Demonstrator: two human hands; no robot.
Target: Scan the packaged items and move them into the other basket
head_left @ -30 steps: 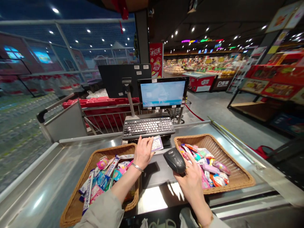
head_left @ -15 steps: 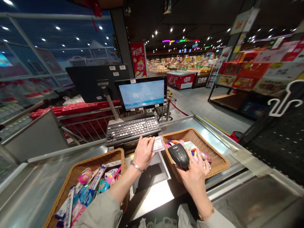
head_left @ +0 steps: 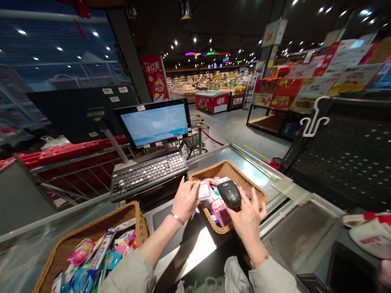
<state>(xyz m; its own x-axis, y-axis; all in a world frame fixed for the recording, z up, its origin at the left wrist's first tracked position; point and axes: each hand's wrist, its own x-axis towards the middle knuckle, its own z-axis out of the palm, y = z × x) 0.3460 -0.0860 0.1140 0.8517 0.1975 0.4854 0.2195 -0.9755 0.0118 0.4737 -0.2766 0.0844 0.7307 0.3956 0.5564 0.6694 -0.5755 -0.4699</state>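
Observation:
My left hand (head_left: 185, 198) pinches a small flat white-and-purple package (head_left: 203, 191) with a printed label, close to the left rim of the right wicker basket (head_left: 261, 194). In my right hand (head_left: 247, 213) is a black handheld barcode scanner (head_left: 229, 193), its head toward the package, above the basket. Colourful small packets, among them a pink packet (head_left: 220, 210), lie under both hands. At lower left, another wicker basket (head_left: 141, 221) holds toothpaste-like boxes, a pink round item (head_left: 82, 252) and other bright packets. My right fingers hide part of the scanner's grip.
A black keyboard (head_left: 149, 173) and a lit monitor (head_left: 155, 123) stand behind the metal counter (head_left: 210, 158). A second screen (head_left: 76, 112) shows its back at left. On the right are a black perforated panel (head_left: 351, 162) with a white hook (head_left: 314, 116) and a white-and-red item (head_left: 371, 234).
The view has turned to the right, so the monitor and baskets sit further left. The package and scanner are now closer together over the right basket. Both remain held.

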